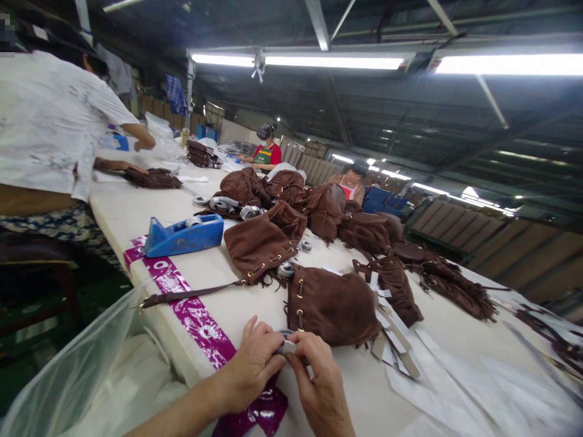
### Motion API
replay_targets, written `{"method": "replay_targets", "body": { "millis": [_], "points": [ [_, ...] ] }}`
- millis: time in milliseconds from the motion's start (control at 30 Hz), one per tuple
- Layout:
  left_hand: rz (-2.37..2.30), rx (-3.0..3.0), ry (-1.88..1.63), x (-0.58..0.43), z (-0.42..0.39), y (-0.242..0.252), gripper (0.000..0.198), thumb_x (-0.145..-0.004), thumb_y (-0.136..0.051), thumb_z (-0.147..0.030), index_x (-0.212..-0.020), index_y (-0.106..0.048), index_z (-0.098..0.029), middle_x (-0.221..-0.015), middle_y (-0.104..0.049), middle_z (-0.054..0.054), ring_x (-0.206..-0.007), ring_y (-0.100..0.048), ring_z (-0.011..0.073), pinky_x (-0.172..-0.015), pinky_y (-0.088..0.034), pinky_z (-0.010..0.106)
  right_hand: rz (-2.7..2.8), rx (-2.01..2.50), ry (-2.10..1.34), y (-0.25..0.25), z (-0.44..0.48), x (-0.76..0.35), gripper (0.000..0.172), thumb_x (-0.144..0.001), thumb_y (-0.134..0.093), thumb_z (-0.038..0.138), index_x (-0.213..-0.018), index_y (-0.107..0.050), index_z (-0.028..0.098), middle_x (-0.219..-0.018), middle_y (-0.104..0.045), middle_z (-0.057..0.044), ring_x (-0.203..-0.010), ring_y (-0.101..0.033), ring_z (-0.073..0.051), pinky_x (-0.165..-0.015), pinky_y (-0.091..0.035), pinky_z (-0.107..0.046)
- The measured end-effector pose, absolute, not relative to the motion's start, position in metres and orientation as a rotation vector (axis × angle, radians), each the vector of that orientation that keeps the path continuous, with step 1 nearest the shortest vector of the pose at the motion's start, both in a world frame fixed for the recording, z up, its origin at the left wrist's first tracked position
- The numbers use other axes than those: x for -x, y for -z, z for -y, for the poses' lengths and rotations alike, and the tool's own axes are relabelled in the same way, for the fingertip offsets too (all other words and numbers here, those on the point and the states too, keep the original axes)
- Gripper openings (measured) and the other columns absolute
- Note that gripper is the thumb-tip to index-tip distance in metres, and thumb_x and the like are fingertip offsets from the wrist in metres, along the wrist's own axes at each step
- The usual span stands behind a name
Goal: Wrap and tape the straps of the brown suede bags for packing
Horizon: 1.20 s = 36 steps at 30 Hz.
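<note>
My left hand (249, 364) and my right hand (319, 379) meet at the near edge of the white table (136, 212). Both pinch a small grey-white strip (288, 347) between their fingertips. Just beyond them lies a brown suede bag (334, 303) with metal eyelets and fringe. A brown strap (191, 295) runs from it toward the left across the table. More paper strips (392, 340) lie fanned out to the right of the bag.
A blue tape dispenser (184, 235) sits on the left, beside magenta printed tape (191, 312) along the table edge. Several brown bags (291, 206) pile up farther back. A person in a white shirt (50, 121) stands left; two others sit across. A clear plastic bag (68, 370) hangs below.
</note>
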State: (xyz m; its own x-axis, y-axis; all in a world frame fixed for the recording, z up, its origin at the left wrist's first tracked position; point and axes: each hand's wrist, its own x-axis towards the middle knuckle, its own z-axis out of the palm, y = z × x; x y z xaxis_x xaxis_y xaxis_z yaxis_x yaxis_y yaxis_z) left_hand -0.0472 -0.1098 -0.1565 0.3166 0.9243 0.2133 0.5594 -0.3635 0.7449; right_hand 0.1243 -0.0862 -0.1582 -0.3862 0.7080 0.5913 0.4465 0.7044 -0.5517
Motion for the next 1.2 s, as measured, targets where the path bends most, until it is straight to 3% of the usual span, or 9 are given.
{"method": "replay_targets", "body": {
  "millis": [100, 167, 233, 300, 433, 667, 900, 1033, 1200],
  "points": [
    [-1.326, -2.043, -0.906, 0.045, 0.108, 0.160, 0.006, -0.091, -0.044, -0.019, -0.090, -0.049, -0.022, -0.092, -0.050, -0.001, -0.098, -0.046, 0.0183, -0.114, -0.008, 0.056, 1.977, 0.946, -0.579, 0.159, 0.081, -0.123, 0.016, -0.086, -0.057, 0.020, -0.071, -0.052, 0.022, -0.085, -0.066, -0.002, -0.082, -0.060, -0.019, -0.075, -0.047, -0.030],
    [-1.328, -2.044, -0.932, 0.043, 0.107, 0.160, 0.009, -0.089, -0.045, -0.015, -0.089, -0.049, -0.022, -0.091, -0.051, -0.001, -0.097, -0.046, 0.0181, -0.113, -0.010, 0.056, 1.930, 1.003, -0.728, 0.158, 0.076, -0.124, 0.004, -0.081, -0.061, 0.020, -0.083, -0.059, 0.022, -0.084, -0.066, -0.002, -0.076, -0.061, -0.018, -0.070, -0.050, -0.027],
    [-1.334, -2.049, -0.949, 0.042, 0.108, 0.157, 0.011, -0.087, -0.044, -0.012, -0.088, -0.049, -0.023, -0.091, -0.052, -0.001, -0.097, -0.045, 0.0183, -0.113, -0.011, 0.056, 1.871, 1.062, -0.818, 0.155, 0.069, -0.128, 0.030, -0.075, -0.066, 0.020, -0.105, -0.062, 0.021, -0.089, -0.068, -0.003, -0.072, -0.061, -0.017, -0.067, -0.052, -0.027],
    [-1.333, -2.065, -0.967, 0.041, 0.108, 0.153, 0.012, -0.086, -0.044, -0.011, -0.087, -0.048, -0.023, -0.091, -0.053, -0.001, -0.098, -0.045, 0.0185, -0.113, -0.011, 0.054, 1.876, 1.059, -0.870, 0.151, 0.062, -0.133, 0.039, -0.071, -0.068, 0.021, -0.110, -0.065, 0.021, -0.101, -0.069, -0.007, -0.080, -0.063, -0.020, -0.073, -0.053, -0.029],
    [-1.316, -2.101, -0.950, 0.040, 0.107, 0.147, 0.016, -0.082, -0.046, -0.008, -0.090, -0.049, -0.022, -0.092, -0.054, 0.000, -0.099, -0.046, 0.0184, -0.114, -0.009, 0.053, 2.016, 0.960, -0.996, 0.146, 0.053, -0.138, 0.017, -0.080, -0.063, 0.027, -0.092, -0.074, 0.022, -0.112, -0.066, -0.009, -0.104, -0.061, -0.025, -0.088, -0.049, -0.032],
    [-1.326, -2.023, -0.940, 0.042, 0.105, 0.149, 0.013, -0.083, -0.046, -0.012, -0.090, -0.049, -0.023, -0.093, -0.053, 0.000, -0.100, -0.046, 0.0186, -0.115, -0.007, 0.053, 1.993, 1.033, -0.950, 0.148, 0.057, -0.128, 0.011, -0.079, -0.063, 0.020, -0.067, -0.064, 0.021, -0.072, -0.061, 0.000, -0.071, -0.057, -0.017, -0.065, -0.043, -0.026],
    [-1.345, -1.930, -1.007, 0.041, 0.104, 0.151, 0.010, -0.093, -0.033, -0.021, -0.095, -0.043, -0.023, -0.095, -0.050, 0.000, -0.097, -0.047, 0.0167, -0.116, -0.005, 0.051, 1.982, 0.908, -0.735, 0.155, 0.060, -0.124, 0.018, -0.087, -0.057, 0.024, -0.068, -0.057, 0.022, -0.071, -0.057, 0.001, -0.067, -0.053, -0.016, -0.061, -0.039, -0.026],
    [-1.378, -1.836, -0.933, 0.039, 0.107, 0.144, 0.015, -0.094, -0.028, -0.021, -0.088, -0.043, -0.023, -0.093, -0.050, 0.000, -0.094, -0.046, 0.0178, -0.112, -0.018, 0.049, 2.152, 0.756, -0.390, 0.154, 0.059, -0.128, 0.014, -0.087, -0.057, 0.018, -0.074, -0.058, 0.024, -0.074, -0.062, 0.002, -0.072, -0.057, -0.017, -0.078, -0.039, -0.032],
    [-1.300, -1.862, -0.785, 0.043, 0.106, 0.136, 0.009, -0.088, -0.041, -0.022, -0.092, -0.049, -0.023, -0.094, -0.050, -0.001, -0.101, -0.046, 0.0194, -0.112, -0.010, 0.050, 2.184, 0.752, -0.341, 0.147, 0.057, -0.126, 0.016, -0.087, -0.055, 0.014, -0.075, -0.055, 0.024, -0.071, -0.061, 0.005, -0.071, -0.059, -0.016, -0.098, -0.030, -0.040]
  ]
}}
